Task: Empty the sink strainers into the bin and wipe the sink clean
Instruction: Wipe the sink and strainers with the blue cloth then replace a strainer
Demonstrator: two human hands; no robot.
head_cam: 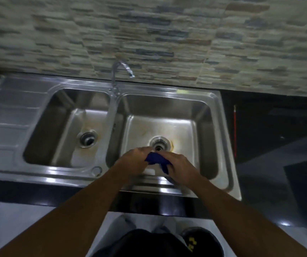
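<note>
A steel double sink (111, 115) lies below me. Over the near part of the right basin (167, 112), my left hand (135, 160) and my right hand (180, 165) both grip a dark blue cloth (157, 160) bunched between them. Just beyond the cloth is the right drain (160, 143), with brownish stains around it. The left basin (78, 115) has its own drain (86, 140) and rusty marks on its floor. Whether either drain holds a strainer is unclear because of blur.
A curved tap (120, 71) stands at the back between the basins. A ribbed drainboard (6, 117) lies left. Black counter (278, 127) extends right, with a thin red stick (234, 130) on it. A stone-pattern tiled wall (149, 34) rises behind. My shoe (201, 240) shows below.
</note>
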